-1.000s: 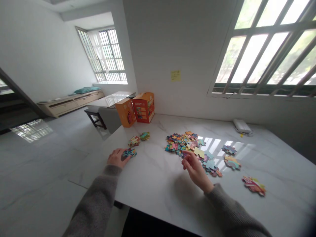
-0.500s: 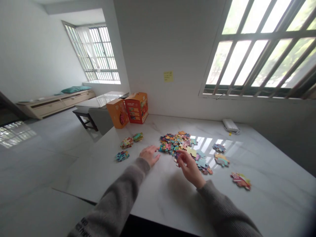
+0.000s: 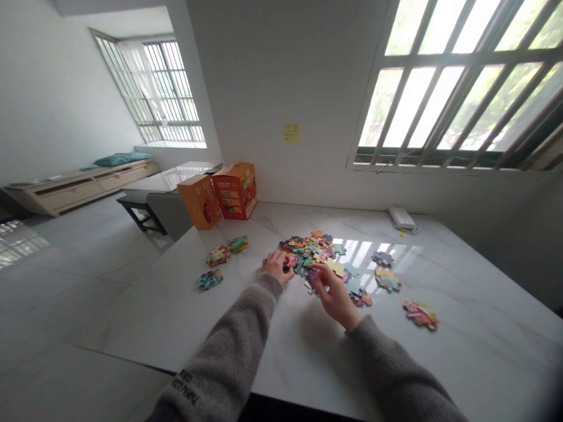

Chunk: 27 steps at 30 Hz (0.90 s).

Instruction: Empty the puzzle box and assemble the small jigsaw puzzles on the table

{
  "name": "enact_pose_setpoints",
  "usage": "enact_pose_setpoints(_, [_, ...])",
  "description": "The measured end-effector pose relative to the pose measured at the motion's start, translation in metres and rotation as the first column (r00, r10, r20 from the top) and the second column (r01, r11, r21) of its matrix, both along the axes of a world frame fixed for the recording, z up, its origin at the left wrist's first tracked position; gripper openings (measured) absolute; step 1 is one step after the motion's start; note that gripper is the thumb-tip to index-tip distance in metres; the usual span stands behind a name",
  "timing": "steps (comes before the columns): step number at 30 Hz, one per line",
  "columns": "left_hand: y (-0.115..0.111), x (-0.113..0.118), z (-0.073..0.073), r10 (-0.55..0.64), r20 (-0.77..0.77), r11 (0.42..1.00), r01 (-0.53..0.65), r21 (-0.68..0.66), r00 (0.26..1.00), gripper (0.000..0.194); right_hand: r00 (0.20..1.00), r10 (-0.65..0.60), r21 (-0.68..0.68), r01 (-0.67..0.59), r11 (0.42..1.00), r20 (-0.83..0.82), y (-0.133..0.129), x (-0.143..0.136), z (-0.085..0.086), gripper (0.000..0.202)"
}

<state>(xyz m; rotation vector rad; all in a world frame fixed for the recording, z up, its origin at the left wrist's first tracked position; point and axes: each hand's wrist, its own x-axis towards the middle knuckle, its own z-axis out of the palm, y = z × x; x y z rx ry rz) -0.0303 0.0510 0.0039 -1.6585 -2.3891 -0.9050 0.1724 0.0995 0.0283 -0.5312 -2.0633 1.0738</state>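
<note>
A heap of colourful jigsaw puzzle pieces [image 3: 323, 252] lies on the white marbled table. My left hand [image 3: 277, 266] is at the heap's left edge, fingers curled and thumb closed toward them on a puzzle piece [image 3: 287, 266] that is mostly hidden. Over the near side of the heap, my right hand [image 3: 332, 292] has its thumb and fingertips pinched on a purple puzzle piece [image 3: 312, 276], partly covered by the fingers. Small piles of pieces sit apart: a blue one [image 3: 210, 279], a red and cream one [image 3: 218, 255] and a green one [image 3: 238, 244] on the left.
On the right lie a bluish pile [image 3: 383, 258], an orange and grey pile [image 3: 387, 280] and a red and yellow pile [image 3: 421, 315]. Orange boxes [image 3: 237, 190] stand at the back left. A white device with a cable [image 3: 402, 219] rests by the wall.
My left hand has moved right to the heap, and its spread fingers have closed on a piece. My right hand stays pinched near the same spot. The view has shifted slightly right.
</note>
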Motion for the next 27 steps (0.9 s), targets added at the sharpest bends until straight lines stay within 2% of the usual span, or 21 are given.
enact_pose_setpoints(3, [-0.004, -0.001, 0.003, -0.244, 0.031, 0.96, 0.236, 0.151, 0.969, 0.022, 0.999, -0.044, 0.026, 0.044, 0.999, 0.0, 0.007, 0.001, 0.0, 0.027])
enact_pose_setpoints(6, [-0.006, 0.006, 0.009, -0.461, 0.052, 0.854, 0.427, 0.298, 0.886, 0.029, 0.995, -0.104, 0.014, 0.104, 0.994, 0.0, 0.016, 0.003, -0.001, 0.029])
enact_pose_setpoints(8, [-0.008, 0.015, 0.011, -0.553, 0.093, 0.795, 0.491, 0.357, 0.828, 0.031, 0.996, -0.09, -0.051, 0.091, 0.995, 0.006, 0.023, 0.004, -0.003, 0.036])
enact_pose_setpoints(12, [-0.009, 0.035, 0.01, -0.677, 0.289, 0.725, 0.546, 0.419, 0.676, 0.036, 0.996, 0.082, -0.185, -0.086, 0.979, -0.028, 0.033, 0.007, -0.01, 0.049])
enact_pose_setpoints(15, [-0.007, 0.043, 0.004, -0.685, 0.474, 0.728, 0.519, 0.447, 0.553, 0.045, 0.997, 0.07, -0.128, -0.068, 0.989, 0.012, 0.037, 0.009, -0.014, 0.038])
enact_pose_setpoints(19, [-0.002, 0.043, -0.008, -0.617, 0.601, 0.785, 0.453, 0.423, 0.508, 0.053, 0.996, -0.058, -0.012, 0.059, 0.998, 0.074, 0.038, 0.008, -0.016, 0.029])
enact_pose_setpoints(23, [0.001, 0.038, -0.014, -0.584, 0.604, 0.811, 0.422, 0.405, 0.542, 0.056, 0.994, -0.104, -0.076, 0.105, 0.992, 0.011, 0.039, 0.006, -0.017, 0.027])
enact_pose_setpoints(27, [0.0, 0.034, -0.012, -0.536, 0.565, 0.844, 0.419, 0.335, 0.627, 0.051, 0.98, -0.174, -0.286, 0.141, 0.948, -0.094, 0.044, 0.006, -0.017, 0.033])
